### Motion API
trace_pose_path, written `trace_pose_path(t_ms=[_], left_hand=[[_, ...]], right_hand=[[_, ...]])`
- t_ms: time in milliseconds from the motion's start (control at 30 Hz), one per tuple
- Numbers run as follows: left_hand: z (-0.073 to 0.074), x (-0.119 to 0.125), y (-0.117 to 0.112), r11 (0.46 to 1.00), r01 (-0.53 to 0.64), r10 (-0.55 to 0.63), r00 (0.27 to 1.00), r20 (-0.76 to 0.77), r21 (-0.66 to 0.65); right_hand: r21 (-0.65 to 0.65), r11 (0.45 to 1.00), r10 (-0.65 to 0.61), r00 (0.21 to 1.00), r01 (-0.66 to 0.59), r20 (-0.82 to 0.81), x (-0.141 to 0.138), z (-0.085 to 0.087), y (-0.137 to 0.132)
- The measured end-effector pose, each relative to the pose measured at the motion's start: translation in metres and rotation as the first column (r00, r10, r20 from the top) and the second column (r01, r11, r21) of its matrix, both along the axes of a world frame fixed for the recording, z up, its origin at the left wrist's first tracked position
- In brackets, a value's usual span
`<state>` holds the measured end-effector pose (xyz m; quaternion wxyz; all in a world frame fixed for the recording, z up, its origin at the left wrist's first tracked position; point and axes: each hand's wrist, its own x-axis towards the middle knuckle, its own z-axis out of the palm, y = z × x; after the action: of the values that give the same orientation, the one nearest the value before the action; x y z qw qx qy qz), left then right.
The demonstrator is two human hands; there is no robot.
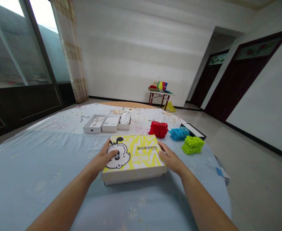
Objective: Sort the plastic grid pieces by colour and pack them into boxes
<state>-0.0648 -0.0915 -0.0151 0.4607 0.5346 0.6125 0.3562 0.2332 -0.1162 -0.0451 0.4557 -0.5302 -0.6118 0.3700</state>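
Note:
A yellow and white shoebox (pixel 136 157) with a cartoon dog and the word BOBDOG on its lid rests on the table in front of me. My left hand (pixel 104 157) grips its left side, thumb on the lid over the dog's face. On the right side, my right hand (pixel 171 158) holds the box in the same way, thumb near the lid's edge. The lid appears to sit on the white base, whose lower edge shows along the front. The fingers under and behind both sides are hidden.
Behind the shoebox stand small white open boxes (pixel 93 128). To the right lie red (pixel 158 129), blue (pixel 178 133) and green (pixel 193 145) bumpy bundles, beside a black-edged white tray or lid (pixel 194 131). A small table (pixel 160 93) with items stands by the wall.

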Motion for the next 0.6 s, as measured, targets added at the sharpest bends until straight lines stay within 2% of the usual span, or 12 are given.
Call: trace_pose_path(t_ms=[67, 133, 200, 267, 367, 433, 533, 600], left_hand=[[-0.005, -0.004, 0.004, 0.999, 0.024, -0.02, 0.996, -0.086, 0.038], [-0.004, -0.009, 0.006, 0.99, 0.06, -0.022, 0.962, -0.272, 0.131], [0.001, -0.014, 0.004, 0.958, 0.112, 0.03, 0.875, -0.482, 0.263], [0.009, -0.017, -0.002, 0.929, 0.192, 0.047, 0.786, -0.616, 0.316], [0.017, -0.015, -0.013, 0.928, 0.309, -0.083, 0.717, -0.692, 0.208], [0.018, -0.009, -0.019, 0.93, 0.34, -0.146, 0.688, -0.711, 0.137], [0.015, -0.003, -0.021, 0.936, 0.342, -0.163, 0.64, -0.751, 0.088], [0.014, -0.003, -0.018, 0.934, 0.349, -0.18, 0.635, -0.751, 0.071]], right_hand=[[-0.028, 0.999, 0.043, 0.998, -0.044, -0.036, -0.002, 0.001, 0.0], [0.007, 1.0, 0.01, 1.0, -0.01, 0.019, -0.001, 0.001, 0.0], [0.112, 0.991, -0.082, 0.989, 0.069, 0.12, 0.002, 0.001, 0.0], [0.201, 0.975, -0.133, 0.976, 0.097, 0.174, 0.004, 0.003, -0.001], [0.225, 0.974, -0.074, 0.979, 0.03, 0.191, 0.002, 0.005, -0.003], [0.218, 0.976, -0.045, 0.98, 0.002, 0.192, 0.0, 0.005, -0.004], [0.22, 0.975, -0.054, 0.981, 0.012, 0.185, -0.003, 0.004, -0.003], [0.213, 0.977, -0.044, 0.985, 0.008, 0.164, -0.003, 0.004, -0.001]])
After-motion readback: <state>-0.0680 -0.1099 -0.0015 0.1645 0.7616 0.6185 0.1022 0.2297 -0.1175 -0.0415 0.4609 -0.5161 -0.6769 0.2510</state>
